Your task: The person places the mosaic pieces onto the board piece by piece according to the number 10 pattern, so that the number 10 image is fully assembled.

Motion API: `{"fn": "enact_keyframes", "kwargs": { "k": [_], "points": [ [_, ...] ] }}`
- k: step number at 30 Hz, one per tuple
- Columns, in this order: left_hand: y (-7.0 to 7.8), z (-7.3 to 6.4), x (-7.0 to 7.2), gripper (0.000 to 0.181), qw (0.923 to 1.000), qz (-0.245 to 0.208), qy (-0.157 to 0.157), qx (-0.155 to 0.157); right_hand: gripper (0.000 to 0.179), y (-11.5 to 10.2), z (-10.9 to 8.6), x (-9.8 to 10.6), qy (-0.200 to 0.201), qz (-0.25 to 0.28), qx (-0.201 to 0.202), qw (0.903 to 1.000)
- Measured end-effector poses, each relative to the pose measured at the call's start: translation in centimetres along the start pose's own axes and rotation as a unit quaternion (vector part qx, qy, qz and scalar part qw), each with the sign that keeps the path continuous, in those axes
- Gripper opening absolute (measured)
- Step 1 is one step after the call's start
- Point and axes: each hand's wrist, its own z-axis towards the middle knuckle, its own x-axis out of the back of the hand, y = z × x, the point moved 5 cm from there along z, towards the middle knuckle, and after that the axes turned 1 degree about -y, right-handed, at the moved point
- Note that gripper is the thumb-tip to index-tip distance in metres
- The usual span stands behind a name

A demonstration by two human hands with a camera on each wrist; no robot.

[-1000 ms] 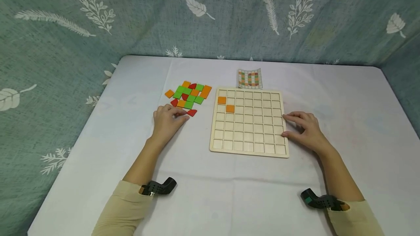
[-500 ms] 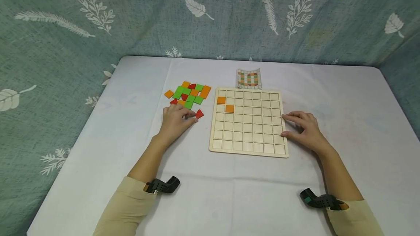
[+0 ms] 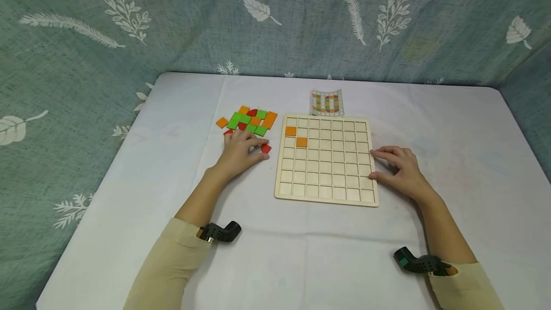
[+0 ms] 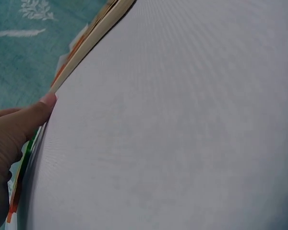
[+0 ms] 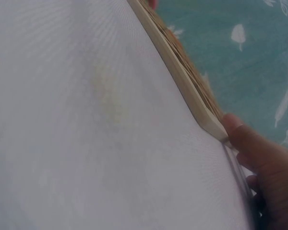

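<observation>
A red tile (image 3: 266, 149) with one curved side sits between the thumb and index fingertips of my left hand (image 3: 239, 153), which pinches it just left of the wooden grid board (image 3: 325, 193). Two orange square tiles lie in the board's upper-left cells. My right hand (image 3: 398, 169) touches the board's right edge with spread thumb and index finger. In the right wrist view, the thumb (image 5: 235, 123) rests at the board's corner. In the left wrist view, the thumb (image 4: 49, 100) shows but the red tile is hidden.
Green, orange and red tiles (image 3: 254, 121) lie in a loose cluster beyond my left hand, which partly covers some. A patterned card (image 3: 327, 103) lies behind the board. White cloth (image 3: 292, 262) covers the table; a green leaf-print curtain (image 3: 275, 23) hangs behind.
My left hand has moved right with the red tile, from beside the cluster to near the board. The tile has turned and now sits between the fingertips. My right hand stays put.
</observation>
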Motion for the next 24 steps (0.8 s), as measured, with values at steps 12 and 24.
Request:
{"fn": "enact_keyframes", "kwargs": {
  "k": [12, 24],
  "points": [
    [0.5, 0.5, -0.2, 0.031, 0.9977, 0.013, 0.037, -0.054, 0.057, 0.1, 0.1, 0.1, 0.003, -0.005, 0.008, 1.0000],
    [3.5, -0.1, -0.9, 0.030, 0.9894, -0.051, 0.073, -0.115, 0.057, 0.0, 0.1, 0.1, 0.003, -0.002, 0.012, 0.9999]
  ]
}}
